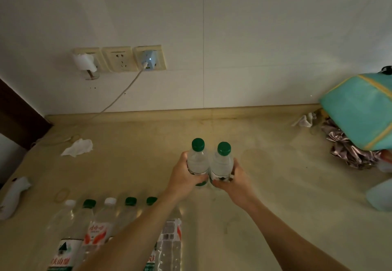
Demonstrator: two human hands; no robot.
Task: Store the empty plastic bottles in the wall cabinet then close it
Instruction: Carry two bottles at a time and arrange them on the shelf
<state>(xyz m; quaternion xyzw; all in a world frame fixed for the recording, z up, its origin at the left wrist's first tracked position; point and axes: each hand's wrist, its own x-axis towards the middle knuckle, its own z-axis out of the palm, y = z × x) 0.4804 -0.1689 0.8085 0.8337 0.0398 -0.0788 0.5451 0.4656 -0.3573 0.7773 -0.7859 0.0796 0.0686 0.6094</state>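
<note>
Gripping two green-capped bottles upright and touching over the beige counter (pixel 265 186), a person curled the left hand (pixel 184 177) round the left bottle (pixel 197 160) and the right hand (pixel 235 181) round the right bottle (pixel 222 164) | more empty bottles (pixel 93 226) stood in a row at lower left | wall sockets (pixel 118 59) behind

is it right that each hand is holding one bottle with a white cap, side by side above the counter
Not quite: the caps are green, not white. The head view shows the left hand gripping one green-capped bottle and the right hand gripping the other, side by side above the counter. White caps appear only on some bottles in the row on the counter.
</note>
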